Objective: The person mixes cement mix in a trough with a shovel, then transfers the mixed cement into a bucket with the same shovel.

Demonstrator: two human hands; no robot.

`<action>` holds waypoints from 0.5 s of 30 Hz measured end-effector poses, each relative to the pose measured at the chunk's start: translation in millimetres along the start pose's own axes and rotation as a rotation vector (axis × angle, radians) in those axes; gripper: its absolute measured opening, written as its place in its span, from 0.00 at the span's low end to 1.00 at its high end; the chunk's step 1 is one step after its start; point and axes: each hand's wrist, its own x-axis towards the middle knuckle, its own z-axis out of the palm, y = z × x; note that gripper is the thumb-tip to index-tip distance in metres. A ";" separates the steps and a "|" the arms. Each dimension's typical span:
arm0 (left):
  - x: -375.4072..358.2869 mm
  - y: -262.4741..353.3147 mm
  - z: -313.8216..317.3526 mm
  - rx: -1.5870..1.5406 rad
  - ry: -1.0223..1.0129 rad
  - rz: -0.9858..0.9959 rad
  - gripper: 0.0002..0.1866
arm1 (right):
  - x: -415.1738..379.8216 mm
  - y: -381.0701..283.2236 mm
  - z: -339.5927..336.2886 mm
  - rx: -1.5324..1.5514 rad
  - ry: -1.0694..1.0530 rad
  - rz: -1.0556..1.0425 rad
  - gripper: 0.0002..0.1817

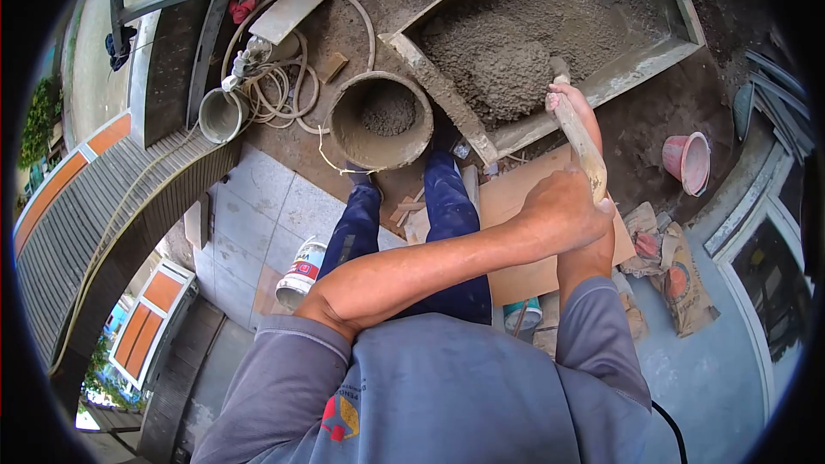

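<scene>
Both my hands hold a thick, pale wooden tool handle (582, 144) that slants down toward the wet mortar (516, 69). My left hand (569, 208), its arm crossing in front of my body, wraps the near end. Further along, my right hand (569, 101) is closed round the handle beside the mortar. The tool's head is hidden, so its kind does not show. The grey mortar fills much of a wooden mixing trough (443, 90), heaped at the near side. Left of the trough, a round bucket (339, 125) holds some mortar at its bottom.
A coiled hose (369, 21) and a small pail (222, 116) lie to the left. A paint bucket (301, 273) stands by my leg. On the right are a pink bucket (685, 161) and crumpled cement bags (685, 288). A brown board (524, 198) lies below the trough.
</scene>
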 end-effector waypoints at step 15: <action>-275.9 -100.1 -100.0 0.135 -0.022 0.157 0.27 | -93.9 185.9 145.1 -0.009 -0.063 -0.120 0.09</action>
